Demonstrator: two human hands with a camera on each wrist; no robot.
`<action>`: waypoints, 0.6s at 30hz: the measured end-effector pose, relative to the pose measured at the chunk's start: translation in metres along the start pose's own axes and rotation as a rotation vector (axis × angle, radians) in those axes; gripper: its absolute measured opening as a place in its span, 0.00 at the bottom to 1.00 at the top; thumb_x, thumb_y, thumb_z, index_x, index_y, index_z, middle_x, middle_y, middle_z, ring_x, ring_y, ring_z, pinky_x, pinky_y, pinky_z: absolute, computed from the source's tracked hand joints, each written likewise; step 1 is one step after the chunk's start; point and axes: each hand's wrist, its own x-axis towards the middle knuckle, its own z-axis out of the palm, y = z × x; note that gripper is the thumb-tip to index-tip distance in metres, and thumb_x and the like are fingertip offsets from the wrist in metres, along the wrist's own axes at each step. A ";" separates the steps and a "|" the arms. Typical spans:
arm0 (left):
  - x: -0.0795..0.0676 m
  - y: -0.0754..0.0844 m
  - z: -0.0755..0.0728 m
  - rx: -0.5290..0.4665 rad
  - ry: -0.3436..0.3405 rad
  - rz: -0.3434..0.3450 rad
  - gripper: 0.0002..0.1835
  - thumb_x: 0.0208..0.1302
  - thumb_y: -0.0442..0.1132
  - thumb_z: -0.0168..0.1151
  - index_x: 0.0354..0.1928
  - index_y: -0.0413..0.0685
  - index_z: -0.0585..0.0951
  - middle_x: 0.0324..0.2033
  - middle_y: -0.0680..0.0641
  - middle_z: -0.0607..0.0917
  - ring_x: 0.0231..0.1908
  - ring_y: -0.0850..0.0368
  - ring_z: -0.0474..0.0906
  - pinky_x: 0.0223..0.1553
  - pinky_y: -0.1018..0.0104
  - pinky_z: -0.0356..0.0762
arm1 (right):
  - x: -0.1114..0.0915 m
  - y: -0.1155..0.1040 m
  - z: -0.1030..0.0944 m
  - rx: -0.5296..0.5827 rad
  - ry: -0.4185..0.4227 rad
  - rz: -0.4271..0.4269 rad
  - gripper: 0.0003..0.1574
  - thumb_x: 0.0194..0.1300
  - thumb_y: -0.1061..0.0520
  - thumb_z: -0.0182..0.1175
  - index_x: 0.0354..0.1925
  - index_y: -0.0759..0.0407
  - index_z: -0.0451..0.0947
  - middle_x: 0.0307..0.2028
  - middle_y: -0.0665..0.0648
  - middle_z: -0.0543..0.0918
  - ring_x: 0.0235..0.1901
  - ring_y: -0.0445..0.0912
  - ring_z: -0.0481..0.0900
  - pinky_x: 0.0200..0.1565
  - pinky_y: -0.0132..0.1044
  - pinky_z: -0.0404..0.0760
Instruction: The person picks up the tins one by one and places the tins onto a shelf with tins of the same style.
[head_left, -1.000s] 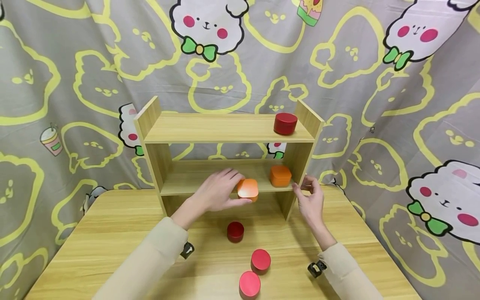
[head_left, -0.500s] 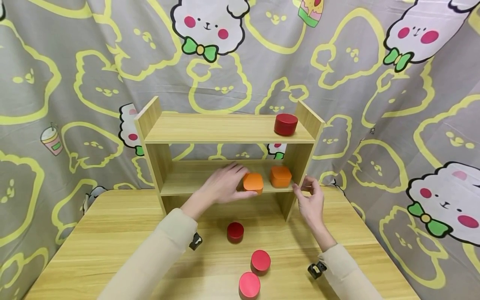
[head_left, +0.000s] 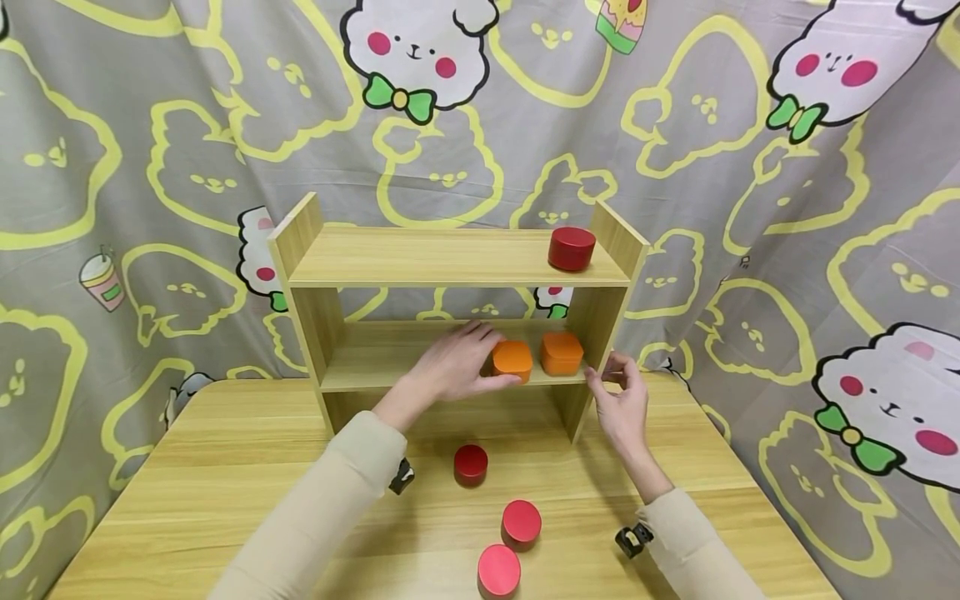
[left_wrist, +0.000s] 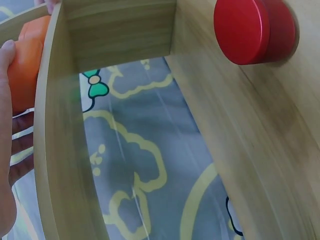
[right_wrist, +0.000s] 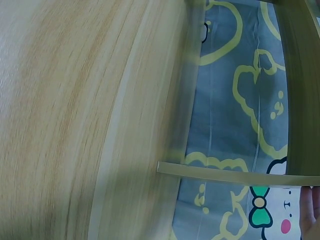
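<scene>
My left hand (head_left: 457, 361) holds an orange box (head_left: 513, 361) with rounded corners at the middle board of a wooden shelf (head_left: 450, 279). In the left wrist view the thumb lies along this orange box (left_wrist: 24, 75). Close to its right, a second orange box (head_left: 562, 353) stands on the same board, near the right side panel. My right hand (head_left: 621, 400) grips the front edge of that panel from outside, thumb in front. Only its fingers (right_wrist: 309, 210) show in the right wrist view, at the lower right.
A dark red round tin (head_left: 572, 249) stands at the right end of the top board. On the table (head_left: 225, 467) before the shelf are a dark red tin (head_left: 471, 465) and two lighter red tins, one (head_left: 521, 525) behind the other (head_left: 498, 572). A patterned curtain (head_left: 675, 100) hangs behind.
My left hand has moved the held orange box right and back, from in front of the middle board to beside the other orange box. My right hand has stayed put.
</scene>
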 end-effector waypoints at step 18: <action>0.005 0.004 0.005 0.231 0.060 0.075 0.34 0.72 0.73 0.52 0.51 0.51 0.84 0.48 0.50 0.87 0.56 0.49 0.82 0.60 0.52 0.81 | -0.006 -0.026 -0.001 0.003 -0.021 -0.010 0.17 0.64 0.75 0.64 0.51 0.79 0.76 0.37 0.53 0.77 0.35 0.37 0.79 0.29 0.19 0.78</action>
